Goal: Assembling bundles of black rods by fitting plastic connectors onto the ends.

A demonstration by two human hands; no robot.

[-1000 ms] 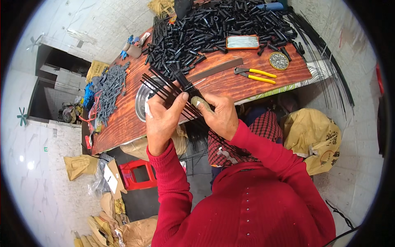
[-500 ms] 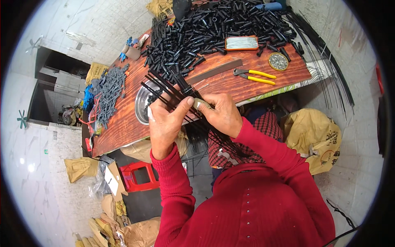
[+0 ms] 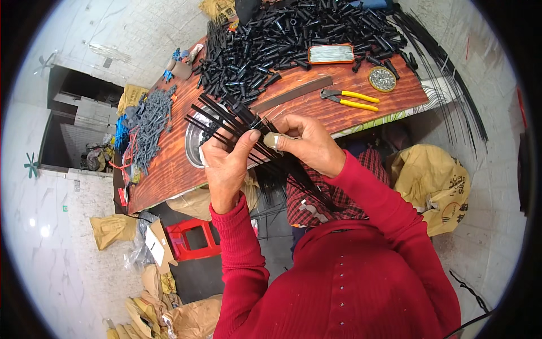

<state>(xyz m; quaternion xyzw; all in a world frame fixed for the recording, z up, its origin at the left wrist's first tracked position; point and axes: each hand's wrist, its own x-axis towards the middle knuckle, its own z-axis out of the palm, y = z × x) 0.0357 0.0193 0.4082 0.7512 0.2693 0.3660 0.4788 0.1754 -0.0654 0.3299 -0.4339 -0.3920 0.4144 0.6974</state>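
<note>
**Fanned bundle of black strips held between two hands above the workbench**

The left hand (image 3: 226,164) was closed around a bundle of thin black strips (image 3: 226,116), thumb pressed across them, so that their upper ends fanned out over a round metal bowl (image 3: 193,144) at the near edge of the wooden table (image 3: 169,164). The right hand (image 3: 307,144), just beside the left, pinched the same bundle between thumb and taped forefinger; the lower ends trailed down over the lap. A heap of short black tubes (image 3: 293,34) lay farther back, with yellow-handled pliers (image 3: 350,100), a flat metal bar (image 3: 293,94) and a small round tin (image 3: 382,79) to the right. Judged from this grip, the work would go best with the left hand holding the fan steady while the right singled out one strip, keeping the rest from crossing.
</note>
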